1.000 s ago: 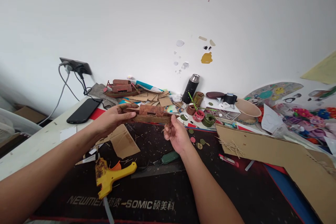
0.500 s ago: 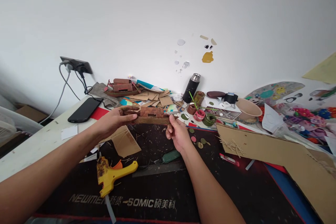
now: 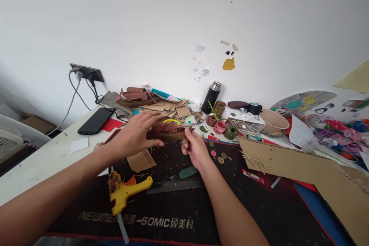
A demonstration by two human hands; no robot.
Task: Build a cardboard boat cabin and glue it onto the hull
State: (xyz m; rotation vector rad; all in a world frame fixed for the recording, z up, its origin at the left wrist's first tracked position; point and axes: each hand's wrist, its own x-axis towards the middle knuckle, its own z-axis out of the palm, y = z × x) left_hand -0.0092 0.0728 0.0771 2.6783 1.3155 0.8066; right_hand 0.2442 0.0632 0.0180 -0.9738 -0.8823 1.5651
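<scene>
My right hand (image 3: 194,147) pinches the right end of a brown model boat (image 3: 167,133), which is held above the dark desk mat (image 3: 184,207). The boat has a small raised cabin with a dark window slot. My left hand (image 3: 138,133) is open at the boat's left end, fingers spread and thumb apart, hiding that end; whether it touches the boat I cannot tell. Below my hands lie a yellow hot glue gun (image 3: 123,192) with a glue stick in it, a piece of cardboard (image 3: 141,160) and a green-handled tool (image 3: 188,172).
Another brown model boat (image 3: 135,98) stands at the back, beside cardboard scraps (image 3: 173,107). Paint jars (image 3: 220,127) and a black thermos (image 3: 211,98) are behind my right hand. A phone (image 3: 96,120) lies left. A large cardboard piece (image 3: 291,157) with thin sticks spans the right.
My left hand has let go its pinch on the boat's left end and spread its fingers. My right hand keeps its hold. Yellow-handled pliers now show behind the boat.
</scene>
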